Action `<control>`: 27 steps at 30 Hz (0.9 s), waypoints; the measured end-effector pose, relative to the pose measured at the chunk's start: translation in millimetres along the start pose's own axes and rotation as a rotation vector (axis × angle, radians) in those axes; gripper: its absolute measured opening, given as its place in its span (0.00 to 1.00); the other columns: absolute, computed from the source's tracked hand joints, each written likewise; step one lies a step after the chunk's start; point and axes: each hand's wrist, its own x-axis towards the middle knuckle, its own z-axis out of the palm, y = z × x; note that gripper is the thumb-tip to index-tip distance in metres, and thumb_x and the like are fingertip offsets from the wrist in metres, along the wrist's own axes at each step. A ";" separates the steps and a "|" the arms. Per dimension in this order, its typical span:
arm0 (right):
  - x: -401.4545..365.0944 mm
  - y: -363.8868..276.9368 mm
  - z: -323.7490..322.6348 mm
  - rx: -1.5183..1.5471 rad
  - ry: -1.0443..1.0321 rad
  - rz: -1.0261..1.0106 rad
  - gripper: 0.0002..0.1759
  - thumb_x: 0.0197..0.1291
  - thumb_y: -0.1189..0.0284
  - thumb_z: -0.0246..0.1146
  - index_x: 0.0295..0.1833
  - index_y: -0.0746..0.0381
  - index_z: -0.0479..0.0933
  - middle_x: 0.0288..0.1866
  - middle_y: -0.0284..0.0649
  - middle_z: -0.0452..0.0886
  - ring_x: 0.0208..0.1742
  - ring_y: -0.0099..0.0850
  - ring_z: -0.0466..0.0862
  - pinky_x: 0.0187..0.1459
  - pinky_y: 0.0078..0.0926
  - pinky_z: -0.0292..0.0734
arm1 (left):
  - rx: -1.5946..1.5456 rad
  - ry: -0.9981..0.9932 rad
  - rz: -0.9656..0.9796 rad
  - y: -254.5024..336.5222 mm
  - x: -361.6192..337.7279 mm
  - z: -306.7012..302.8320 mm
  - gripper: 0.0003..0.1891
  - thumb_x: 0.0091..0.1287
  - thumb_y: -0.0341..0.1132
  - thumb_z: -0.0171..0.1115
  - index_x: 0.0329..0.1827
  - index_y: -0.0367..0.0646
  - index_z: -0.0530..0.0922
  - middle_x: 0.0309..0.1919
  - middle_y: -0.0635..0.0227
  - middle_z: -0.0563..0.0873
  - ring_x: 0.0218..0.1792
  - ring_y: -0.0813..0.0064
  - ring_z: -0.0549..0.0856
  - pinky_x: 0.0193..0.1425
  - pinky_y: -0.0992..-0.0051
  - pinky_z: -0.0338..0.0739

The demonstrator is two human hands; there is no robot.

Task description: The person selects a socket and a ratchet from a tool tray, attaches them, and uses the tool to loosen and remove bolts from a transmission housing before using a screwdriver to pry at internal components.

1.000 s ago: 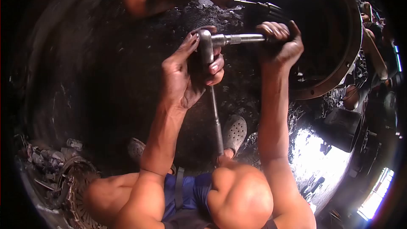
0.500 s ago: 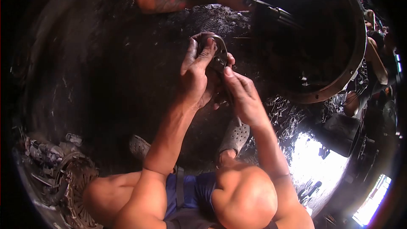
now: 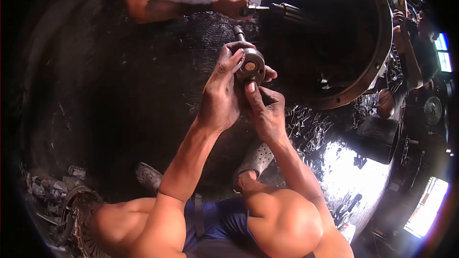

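Between my hands is a round-headed metal part (image 3: 258, 60) with a pale disc at its centre and small holes in its face. A short shaft (image 3: 239, 33) sticks out beyond it, away from me. My left hand (image 3: 221, 98) is closed around the left side of the head, its thumb at the edge and its fingers partly hidden behind. From below, my right hand (image 3: 267, 112) grips the same part, with the thumb pressed against the lower rim. Dark grime covers the fingers of both hands.
At upper right stands a large round metal housing (image 3: 354, 101) with a dark interior. Another person's hand (image 3: 232, 7) holds a rod tool with a ribbed end (image 3: 287, 12) over it. A clutch-like finned disc (image 3: 86, 220) lies at lower left. Scraps (image 3: 311, 126) litter the dark floor.
The metal part has turned over in my hands: its disc face now shows and its shaft points away. My right thumb has moved onto the head. The other person's hand and tool appear further left.
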 end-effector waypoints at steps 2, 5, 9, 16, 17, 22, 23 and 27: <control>1.0 0.9 -10.3 -0.044 0.032 -0.020 0.27 0.70 0.52 0.64 0.26 0.64 0.77 0.20 0.24 0.69 0.26 0.15 0.65 0.27 0.21 0.59 | -0.011 0.051 -0.007 -8.2 8.1 8.7 0.15 0.80 0.46 0.45 0.58 0.47 0.68 0.43 0.54 0.84 0.43 0.61 0.87 0.49 0.65 0.84; -3.8 -1.3 -35.2 -0.084 0.006 -0.047 0.26 0.69 0.54 0.65 0.27 0.65 0.77 0.19 0.25 0.69 0.25 0.15 0.65 0.26 0.22 0.60 | -0.140 0.170 -0.059 -22.0 29.9 14.8 0.14 0.80 0.47 0.45 0.56 0.48 0.69 0.42 0.53 0.84 0.37 0.61 0.87 0.45 0.65 0.85; -17.7 22.9 -61.6 -0.124 -0.123 -0.165 0.23 0.67 0.57 0.68 0.28 0.66 0.77 0.17 0.29 0.68 0.23 0.16 0.65 0.23 0.24 0.61 | -0.361 0.234 -0.200 -33.8 65.7 -24.6 0.09 0.81 0.41 0.47 0.58 0.53 0.71 0.35 0.58 0.80 0.24 0.75 0.76 0.24 0.77 0.74; -9.3 64.9 -86.3 -0.100 -0.182 -0.299 0.21 0.65 0.57 0.69 0.32 0.65 0.77 0.16 0.38 0.68 0.19 0.24 0.66 0.22 0.28 0.62 | -0.518 0.158 -0.229 -69.8 70.1 -45.5 0.05 0.80 0.37 0.49 0.53 0.59 0.67 0.37 0.58 0.78 0.21 0.83 0.70 0.17 0.85 0.66; -8.9 68.2 -88.0 -0.085 -0.191 -0.311 0.21 0.65 0.57 0.69 0.32 0.65 0.77 0.17 0.39 0.69 0.19 0.25 0.66 0.22 0.28 0.63 | -0.434 0.133 -0.229 -67.8 71.8 -44.0 0.04 0.80 0.37 0.50 0.52 0.58 0.66 0.38 0.57 0.78 0.21 0.83 0.70 0.17 0.86 0.65; -3.0 80.6 -91.9 -0.020 -0.223 -0.422 0.21 0.66 0.57 0.68 0.34 0.66 0.79 0.18 0.39 0.70 0.19 0.25 0.68 0.23 0.29 0.63 | -0.501 0.331 -0.262 -60.0 87.7 -50.9 0.18 0.80 0.44 0.49 0.47 0.33 0.69 0.33 0.62 0.72 0.21 0.80 0.67 0.17 0.85 0.63; 0.3 90.4 -93.9 -0.056 -0.246 -0.456 0.20 0.66 0.57 0.68 0.35 0.66 0.79 0.18 0.39 0.70 0.19 0.25 0.68 0.23 0.29 0.63 | -0.565 0.461 -0.171 -64.8 91.0 -60.8 0.20 0.82 0.48 0.43 0.38 0.38 0.67 0.26 0.68 0.67 0.16 0.82 0.62 0.14 0.84 0.59; -8.3 106.1 -97.8 0.047 -0.376 -0.258 0.27 0.69 0.47 0.62 0.38 0.64 0.82 0.23 0.34 0.78 0.24 0.27 0.76 0.29 0.26 0.71 | -0.897 0.141 -0.012 -71.7 86.6 -62.3 0.18 0.82 0.45 0.43 0.35 0.42 0.68 0.21 0.76 0.61 0.15 0.86 0.57 0.11 0.84 0.53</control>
